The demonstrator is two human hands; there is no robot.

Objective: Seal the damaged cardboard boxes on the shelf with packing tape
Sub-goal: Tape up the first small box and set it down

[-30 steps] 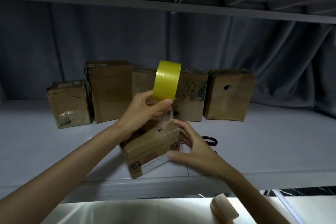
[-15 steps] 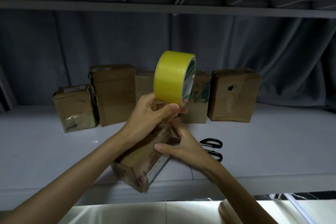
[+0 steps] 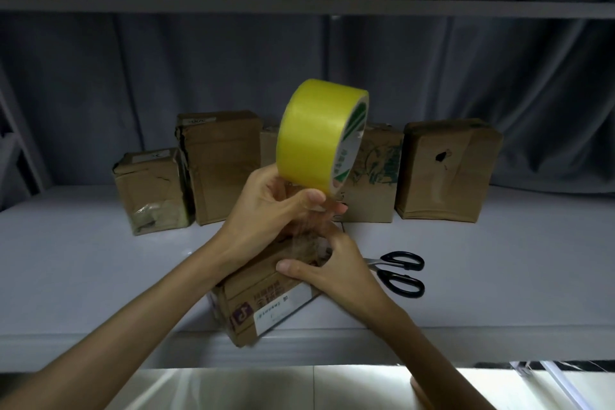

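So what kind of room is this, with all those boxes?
Probably a storeroom or packing corner. Worn cardboard boxes stand in a row on a grey metal shelf backed by a curtain, and scissors lie ready.

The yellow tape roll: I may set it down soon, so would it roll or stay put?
Stood on its curved face, the yellow tape roll would probably roll along the smooth shelf. Laid on its flat side it should stay. The left hand lifts it alone, so it is likely light.
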